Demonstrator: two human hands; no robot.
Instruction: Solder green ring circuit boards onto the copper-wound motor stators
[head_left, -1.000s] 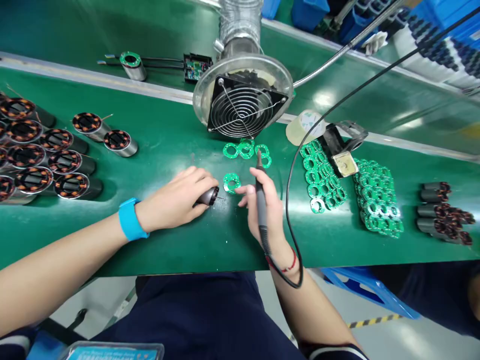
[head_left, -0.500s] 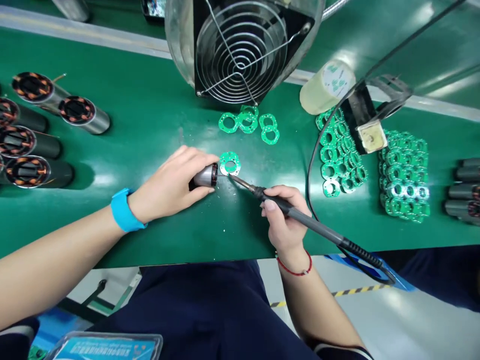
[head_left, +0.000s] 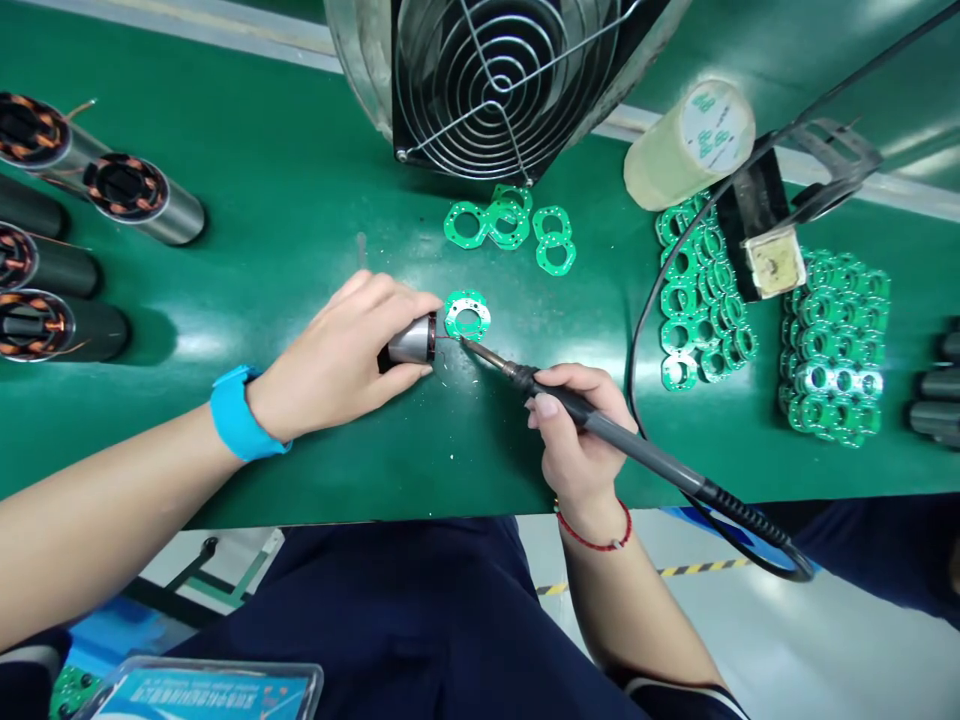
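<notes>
My left hand [head_left: 341,352], with a blue wristband, is closed round a small metal motor stator [head_left: 415,340] lying on its side on the green bench mat [head_left: 285,230]. A green ring-shaped circuit board [head_left: 466,315] rests against the stator's open end. My right hand [head_left: 577,430] grips a black soldering iron [head_left: 600,425] like a pen. The iron's tip touches the lower edge of that board, by the stator's end.
A caged extraction fan [head_left: 495,80] stands just behind. Loose green boards [head_left: 510,225] lie under it, and piles of them [head_left: 772,330] sit right, beside the iron stand [head_left: 765,240] and a tape roll [head_left: 686,140]. Wound stators [head_left: 75,240] line the left edge, more at far right [head_left: 937,390].
My right hand turned the iron from upright to pointing left, bringing its tip onto the board. The view moved closer and lower; the left hand kept holding the stator.
</notes>
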